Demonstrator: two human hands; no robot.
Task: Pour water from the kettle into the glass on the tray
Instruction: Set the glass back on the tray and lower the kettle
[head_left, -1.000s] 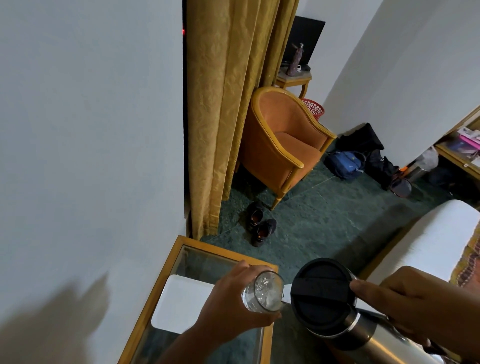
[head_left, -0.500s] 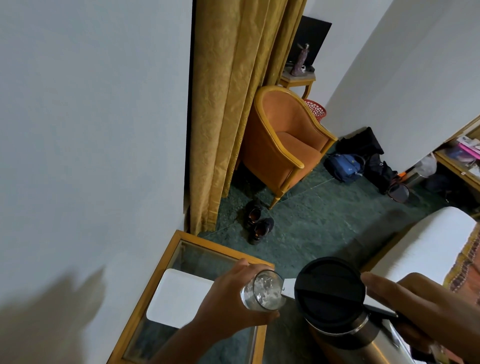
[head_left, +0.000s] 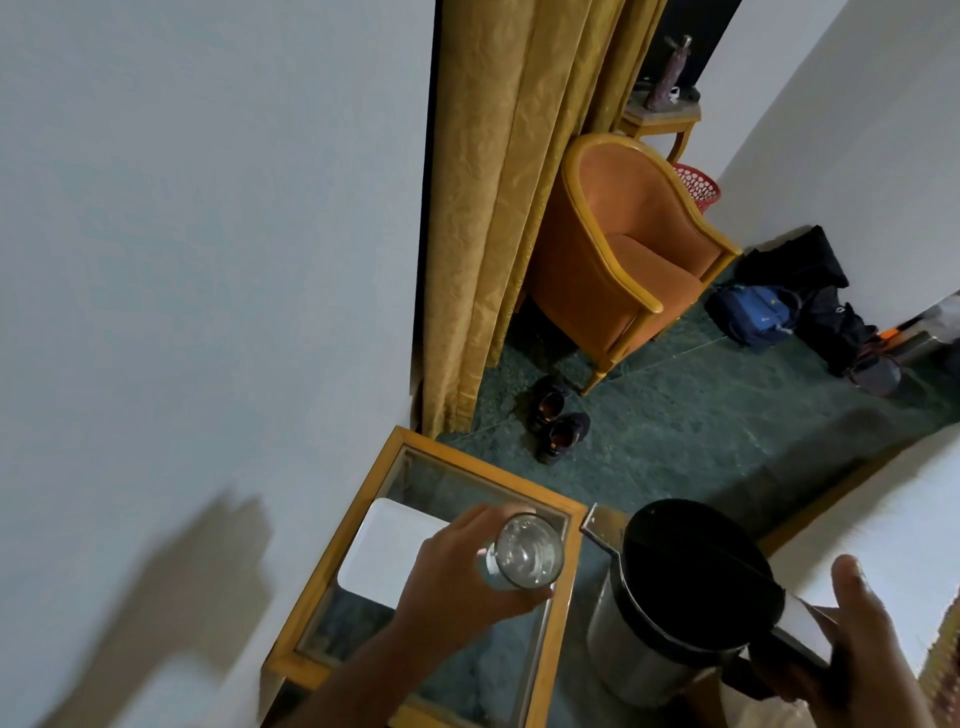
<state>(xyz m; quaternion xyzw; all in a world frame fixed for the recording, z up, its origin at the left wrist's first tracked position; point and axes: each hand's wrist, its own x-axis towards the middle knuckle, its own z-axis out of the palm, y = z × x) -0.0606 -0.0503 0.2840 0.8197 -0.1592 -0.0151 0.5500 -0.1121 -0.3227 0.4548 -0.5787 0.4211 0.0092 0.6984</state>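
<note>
My left hand (head_left: 457, 571) grips a clear glass (head_left: 527, 551) and holds it in the air above the right side of a glass-topped wooden table (head_left: 332, 561). Water glints inside the glass. A white tray (head_left: 384, 545) lies on the table just left of the glass, partly hidden by my hand. My right hand (head_left: 857, 644) holds the handle of a steel kettle (head_left: 670, 613) with a black lid. The kettle hangs to the right of the glass, its spout (head_left: 602, 525) pointing toward the glass rim but apart from it.
A white wall stands close on the left. Beyond the table hang gold curtains (head_left: 498, 208), with an orange armchair (head_left: 623, 260), a pair of shoes (head_left: 558, 421) and bags (head_left: 779, 306) on the green floor. A white bed edge (head_left: 904, 499) lies at the right.
The kettle has drawn back to the right and tipped more upright, away from the glass. The glass stays in my left hand, a little farther over the table.
</note>
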